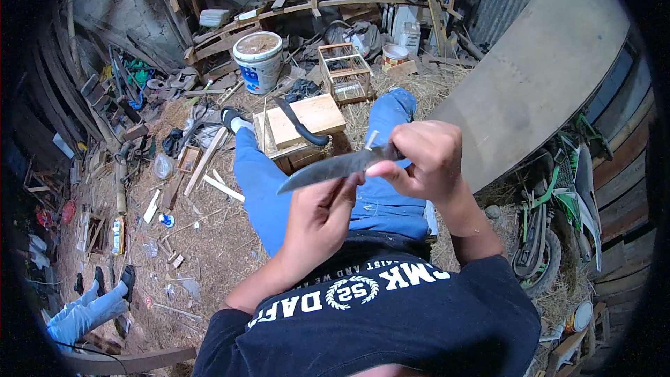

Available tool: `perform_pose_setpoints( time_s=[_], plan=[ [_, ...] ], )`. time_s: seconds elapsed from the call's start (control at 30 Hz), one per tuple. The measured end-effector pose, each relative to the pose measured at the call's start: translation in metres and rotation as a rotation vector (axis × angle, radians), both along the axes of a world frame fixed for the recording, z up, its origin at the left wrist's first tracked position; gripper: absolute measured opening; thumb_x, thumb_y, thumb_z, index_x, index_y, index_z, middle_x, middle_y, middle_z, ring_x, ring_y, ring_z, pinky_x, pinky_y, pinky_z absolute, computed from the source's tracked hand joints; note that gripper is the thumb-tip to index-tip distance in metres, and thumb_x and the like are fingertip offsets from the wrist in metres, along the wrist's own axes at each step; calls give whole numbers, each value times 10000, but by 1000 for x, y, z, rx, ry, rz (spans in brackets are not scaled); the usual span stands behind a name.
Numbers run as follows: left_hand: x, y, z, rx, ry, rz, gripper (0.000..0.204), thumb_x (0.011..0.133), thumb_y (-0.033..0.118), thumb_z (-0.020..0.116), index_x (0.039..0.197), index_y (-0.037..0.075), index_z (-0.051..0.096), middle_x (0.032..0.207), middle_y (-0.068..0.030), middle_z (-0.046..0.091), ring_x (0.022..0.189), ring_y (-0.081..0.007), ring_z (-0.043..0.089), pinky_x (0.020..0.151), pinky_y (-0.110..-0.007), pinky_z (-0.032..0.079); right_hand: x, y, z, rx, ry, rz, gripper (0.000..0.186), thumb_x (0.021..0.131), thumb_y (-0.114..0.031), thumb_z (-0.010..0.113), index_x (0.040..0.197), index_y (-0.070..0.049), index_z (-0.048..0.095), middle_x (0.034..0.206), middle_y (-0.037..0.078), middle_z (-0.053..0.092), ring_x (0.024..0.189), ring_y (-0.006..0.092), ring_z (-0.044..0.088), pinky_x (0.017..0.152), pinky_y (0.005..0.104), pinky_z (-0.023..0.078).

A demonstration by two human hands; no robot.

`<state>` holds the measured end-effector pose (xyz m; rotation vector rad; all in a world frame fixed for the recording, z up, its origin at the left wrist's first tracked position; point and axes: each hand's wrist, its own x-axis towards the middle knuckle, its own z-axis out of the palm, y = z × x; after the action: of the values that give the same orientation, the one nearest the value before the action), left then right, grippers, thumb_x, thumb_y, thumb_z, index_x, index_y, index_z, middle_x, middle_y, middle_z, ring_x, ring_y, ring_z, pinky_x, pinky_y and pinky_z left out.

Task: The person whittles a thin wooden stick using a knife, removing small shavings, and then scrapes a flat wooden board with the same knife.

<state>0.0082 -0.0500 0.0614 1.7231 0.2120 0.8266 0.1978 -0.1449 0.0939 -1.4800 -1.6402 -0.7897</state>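
Note:
In front of my lap, my right hand [427,160] is wrapped round the handle of a knife [324,172], its broad dark blade pointing left. My left hand [321,213] is closed just below the blade, fingertips pinched together by the knife's handle end. A thin pale stick [372,139] pokes up above the blade in line with those fingertips; its lower part is hidden behind the knife. Between my knees, a pale board [310,119] lies on a wooden block. A dark curved blade with a black handle [301,126] rests on that board.
A white bucket [258,63], a small wooden cage [345,73] and a tin [395,54] stand ahead. A large leaning panel [537,70] and a green motorbike [548,216] are at right. Wood scraps litter the floor at left, where another person's legs [91,311] show.

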Motion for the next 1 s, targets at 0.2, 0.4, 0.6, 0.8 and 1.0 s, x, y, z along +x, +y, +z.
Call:
perform_pose_setpoints(
  time_s=[0.2,0.4,0.6,0.8,1.0],
  plan=[
    [-6,-7,10,64,21,17,88,1025,-8,532,1041,-11,619,770,-21,582,654,-48,502,567,-238,397,73,-27,-3,46,450,-325,577,937,-552,687,690,-51,544,583,127,520,488,308,555,474,394,405],
    [5,-1,2,-201,39,-42,150,1079,116,532,1069,-2,624,792,41,545,668,-25,445,570,-204,347,20,-27,-8,-110,293,27,588,925,-576,686,689,-53,556,555,108,485,474,292,543,470,381,394],
    [6,-6,5,-253,6,-135,142,1074,78,517,1062,0,636,830,31,510,708,-38,424,600,-214,350,8,-21,-3,-207,128,83,546,872,-540,745,642,-86,547,552,87,520,489,282,580,463,389,400],
    [5,-8,3,-151,53,-131,140,1081,77,506,1070,17,632,821,29,491,695,-37,407,588,-222,337,5,-15,-7,-139,133,131,593,833,-586,754,612,-91,513,538,86,502,492,296,582,459,394,398],
    [5,-8,3,-12,31,-90,111,1073,53,512,1043,13,612,776,27,470,658,-48,406,569,-233,341,5,-11,-11,-94,97,116,628,821,-612,754,596,-88,493,535,87,493,478,292,576,445,385,390]
  ],
)
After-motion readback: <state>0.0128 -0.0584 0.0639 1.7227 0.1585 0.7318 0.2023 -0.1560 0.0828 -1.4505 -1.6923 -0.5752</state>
